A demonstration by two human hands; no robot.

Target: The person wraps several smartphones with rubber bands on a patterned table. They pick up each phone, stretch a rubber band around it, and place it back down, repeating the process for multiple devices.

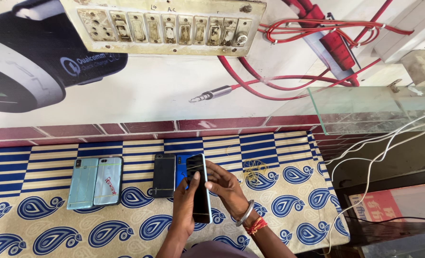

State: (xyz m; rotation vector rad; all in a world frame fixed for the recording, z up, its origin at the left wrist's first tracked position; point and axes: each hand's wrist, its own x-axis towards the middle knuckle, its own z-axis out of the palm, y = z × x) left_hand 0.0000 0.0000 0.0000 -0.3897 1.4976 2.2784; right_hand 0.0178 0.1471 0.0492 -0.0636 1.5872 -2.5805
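Observation:
A black smartphone (199, 188) with a dark screen is held upright over the patterned cloth. My left hand (184, 203) grips it from the left, thumb on the screen. My right hand (227, 187) holds its right edge, with a metal bangle and red thread on the wrist. Under the held phone lies a blue phone (181, 168), mostly hidden. A black phone (164, 175) lies face down just left of it.
Two light teal phones (96, 181) lie side by side farther left on the blue and cream cloth (293, 200). Yellow rubber bands (254, 170) lie to the right. A dirty switchboard (167, 24), red wires (288, 76) and a glass case (365, 107) are above and right, with white cables (379, 148).

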